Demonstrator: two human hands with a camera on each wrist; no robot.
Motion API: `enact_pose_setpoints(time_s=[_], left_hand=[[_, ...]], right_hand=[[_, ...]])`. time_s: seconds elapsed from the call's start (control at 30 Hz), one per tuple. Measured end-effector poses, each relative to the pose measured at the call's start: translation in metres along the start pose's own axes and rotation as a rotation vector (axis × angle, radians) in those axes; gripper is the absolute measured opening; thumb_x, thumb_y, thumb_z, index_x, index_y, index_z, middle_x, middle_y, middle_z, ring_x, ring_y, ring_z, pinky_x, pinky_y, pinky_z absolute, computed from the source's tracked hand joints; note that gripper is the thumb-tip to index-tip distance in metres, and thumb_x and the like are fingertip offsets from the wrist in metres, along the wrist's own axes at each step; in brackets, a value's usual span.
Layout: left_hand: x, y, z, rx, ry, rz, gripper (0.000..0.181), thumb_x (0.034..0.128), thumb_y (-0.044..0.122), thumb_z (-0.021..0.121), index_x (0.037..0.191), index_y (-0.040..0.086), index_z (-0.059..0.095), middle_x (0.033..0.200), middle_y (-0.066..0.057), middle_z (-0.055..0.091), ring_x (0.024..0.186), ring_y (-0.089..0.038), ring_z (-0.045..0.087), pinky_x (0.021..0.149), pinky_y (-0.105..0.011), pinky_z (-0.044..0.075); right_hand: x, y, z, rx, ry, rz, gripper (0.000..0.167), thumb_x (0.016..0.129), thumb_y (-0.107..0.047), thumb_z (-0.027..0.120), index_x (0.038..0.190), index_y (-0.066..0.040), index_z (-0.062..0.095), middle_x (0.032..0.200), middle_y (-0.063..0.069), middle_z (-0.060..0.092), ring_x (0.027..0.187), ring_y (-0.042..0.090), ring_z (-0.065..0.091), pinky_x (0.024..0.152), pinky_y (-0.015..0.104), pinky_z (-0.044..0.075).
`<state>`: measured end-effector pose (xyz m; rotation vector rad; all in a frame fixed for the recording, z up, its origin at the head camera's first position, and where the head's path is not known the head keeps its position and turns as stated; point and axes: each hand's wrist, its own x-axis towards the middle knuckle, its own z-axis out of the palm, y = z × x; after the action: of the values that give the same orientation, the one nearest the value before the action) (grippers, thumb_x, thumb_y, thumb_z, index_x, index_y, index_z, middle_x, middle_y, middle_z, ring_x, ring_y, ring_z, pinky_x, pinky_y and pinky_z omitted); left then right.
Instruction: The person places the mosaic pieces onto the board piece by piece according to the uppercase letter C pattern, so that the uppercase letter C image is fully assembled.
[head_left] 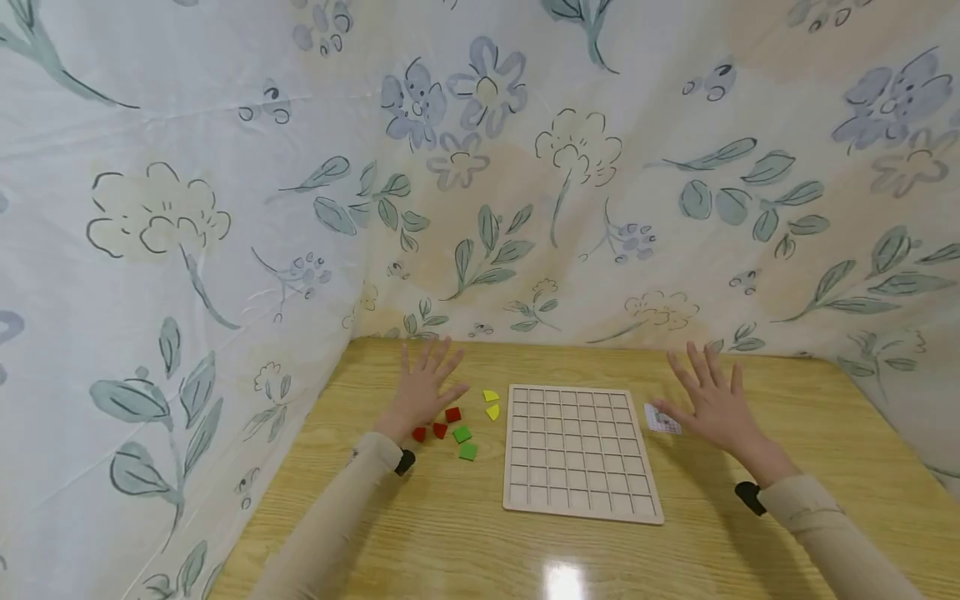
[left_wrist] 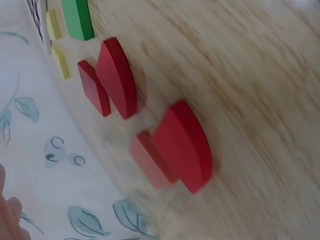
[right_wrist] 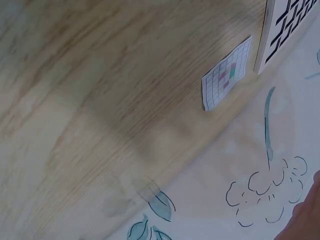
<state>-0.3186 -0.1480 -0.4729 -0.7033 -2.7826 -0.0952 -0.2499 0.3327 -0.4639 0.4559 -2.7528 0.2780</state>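
Observation:
My left hand [head_left: 422, 392] is spread with straight fingers over the table's left side, holding nothing. Close by it lie several red pieces [head_left: 453, 414], some with a curved edge in the left wrist view, where a larger red piece [left_wrist: 185, 145] shows. Two green pieces [head_left: 468, 451] and two yellow pieces [head_left: 492, 412] lie between that hand and a pale wooden grid board [head_left: 579, 458]. To the board's right, my right hand [head_left: 716, 408] is also spread and holds nothing. Its thumb partly covers a small printed card [head_left: 663, 425]; the right wrist view shows coloured squares on this card [right_wrist: 226, 75].
The light wood table [head_left: 420, 533] meets a floral cloth [head_left: 480, 208] at the back and on the left and right. The board's compartments appear bare. A bright reflection lies on the table near the front.

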Motion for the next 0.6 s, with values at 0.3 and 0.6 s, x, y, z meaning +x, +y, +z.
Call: enact_pose_setpoints(time_s=[0.3,0.6], left_hand=[[-0.001,0.005,0.009,-0.120,0.052,0.033,0.065,0.0933,0.060,0.031,0.149,0.028,0.019,0.155,-0.005,0.011,0.143,-0.027,-0.004,0.104,-0.064,-0.006],[0.008,0.013,0.009,-0.135,-0.066,0.010,0.061,0.0917,0.050,0.048,0.144,0.022,0.035,0.151,-0.009,0.027,0.140,-0.033,0.016,0.106,-0.062,0.011]], right_hand=[[-0.014,-0.013,0.000,0.052,-0.045,0.006,0.089,0.086,-0.047,0.058,0.150,-0.022,0.003,0.154,0.013,-0.011,0.139,0.028,-0.021,0.101,0.061,-0.017],[-0.031,-0.029,0.002,0.156,-0.141,0.047,0.086,0.088,-0.043,0.058,0.150,-0.019,0.003,0.153,0.020,-0.008,0.138,0.034,-0.020,0.100,0.065,-0.013]])
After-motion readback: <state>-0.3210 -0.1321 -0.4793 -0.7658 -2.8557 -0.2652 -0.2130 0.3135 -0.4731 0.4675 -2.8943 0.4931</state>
